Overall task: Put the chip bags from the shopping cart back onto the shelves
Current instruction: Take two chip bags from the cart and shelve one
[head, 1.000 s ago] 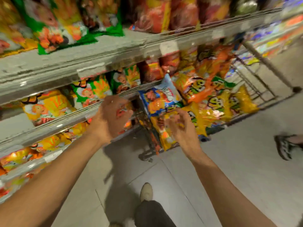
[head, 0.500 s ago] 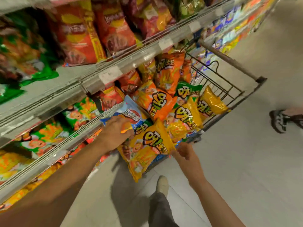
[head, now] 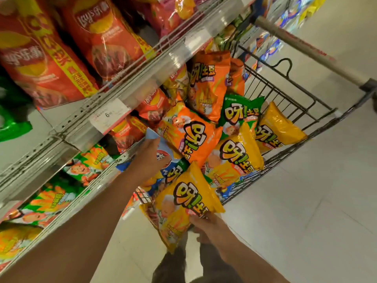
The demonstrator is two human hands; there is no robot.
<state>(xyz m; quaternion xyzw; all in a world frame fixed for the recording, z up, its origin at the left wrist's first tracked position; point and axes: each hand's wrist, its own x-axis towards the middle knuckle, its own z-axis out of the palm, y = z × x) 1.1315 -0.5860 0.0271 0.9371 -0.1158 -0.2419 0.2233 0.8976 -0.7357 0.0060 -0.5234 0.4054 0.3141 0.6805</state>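
Your right hand [head: 206, 225] grips the near yellow bag [head: 183, 203] at the cart's [head: 289, 158] near end; your left hand [head: 152, 158] holds a blue bag [head: 163, 148]. Cart's piled high, so by my reckoning nearly all restocking remains, shelves [head: 85, 119] left.

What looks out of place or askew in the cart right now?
Nothing spilled or torn. The chip bags lie heaped at all angles in the shopping cart; the yellow chip bag gripped by the right hand hangs tilted over its near edge.

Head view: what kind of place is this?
Most likely a supermarket snack aisle: tiered shelves stocked with chip bags, a price tag on the shelf edge, and a wire shopping cart heaped with bags.
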